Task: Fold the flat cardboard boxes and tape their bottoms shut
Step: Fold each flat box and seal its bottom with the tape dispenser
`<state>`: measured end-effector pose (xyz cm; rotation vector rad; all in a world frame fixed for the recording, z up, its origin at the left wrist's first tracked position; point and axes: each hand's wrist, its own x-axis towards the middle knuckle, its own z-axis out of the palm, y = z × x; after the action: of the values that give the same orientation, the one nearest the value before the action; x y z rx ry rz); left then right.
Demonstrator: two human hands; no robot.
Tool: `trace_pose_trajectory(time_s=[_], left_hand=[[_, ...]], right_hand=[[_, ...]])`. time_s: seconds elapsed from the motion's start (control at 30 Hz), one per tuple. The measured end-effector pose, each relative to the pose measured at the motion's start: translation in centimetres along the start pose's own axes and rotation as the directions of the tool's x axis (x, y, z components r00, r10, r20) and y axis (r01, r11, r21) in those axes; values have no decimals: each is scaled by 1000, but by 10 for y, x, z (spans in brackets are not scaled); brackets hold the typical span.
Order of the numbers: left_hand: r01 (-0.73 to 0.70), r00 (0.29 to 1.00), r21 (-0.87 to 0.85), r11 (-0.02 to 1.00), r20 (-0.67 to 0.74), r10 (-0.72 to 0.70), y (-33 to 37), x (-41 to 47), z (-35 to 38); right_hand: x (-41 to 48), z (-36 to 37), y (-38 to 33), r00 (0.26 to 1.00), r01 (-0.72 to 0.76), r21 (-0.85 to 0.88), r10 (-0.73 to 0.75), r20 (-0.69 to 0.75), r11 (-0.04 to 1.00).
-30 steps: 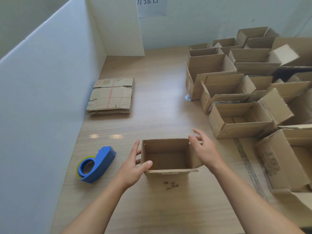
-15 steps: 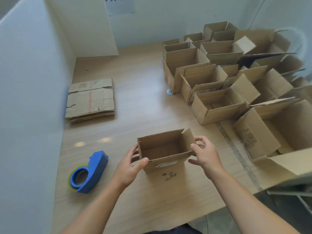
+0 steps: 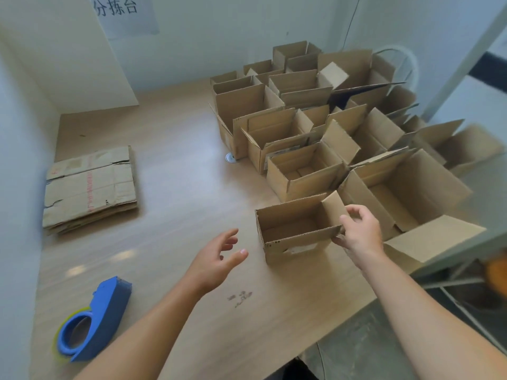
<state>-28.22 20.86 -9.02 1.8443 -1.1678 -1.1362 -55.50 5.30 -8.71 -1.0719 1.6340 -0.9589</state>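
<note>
Now the left hand has let go and hangs spread while the right hand pinches the box on the table beside done boxes, so next comes the flat stack.

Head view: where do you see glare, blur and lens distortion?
Head view: pale glare patches lie on the table left of the left hand; motion blur smears the far-right boxes; the wide lens bows the white partition at left.
</note>
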Motion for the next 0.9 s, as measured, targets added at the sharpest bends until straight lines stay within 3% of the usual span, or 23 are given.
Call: trace_pose_trajectory(time_s=[0.27,0.53,0.73,0.9], left_hand=[[-25,1000,45,999,-8,26,53,50,64],[-41,996,-32,999,-81,38,91,89,119],[-33,995,-63,997,-101,26,105,101,137],[-52,991,-55,997,-126,44,108,109,147]], right_hand=[[74,-31,-14,998,51,-99,-47,37,994],[115,-40,-28,983,112,-101,-95,157,989],[126,-51,-43,937,319,-268,-260,231,909],[124,-49,-54,836,540,-329,-447,318,775]])
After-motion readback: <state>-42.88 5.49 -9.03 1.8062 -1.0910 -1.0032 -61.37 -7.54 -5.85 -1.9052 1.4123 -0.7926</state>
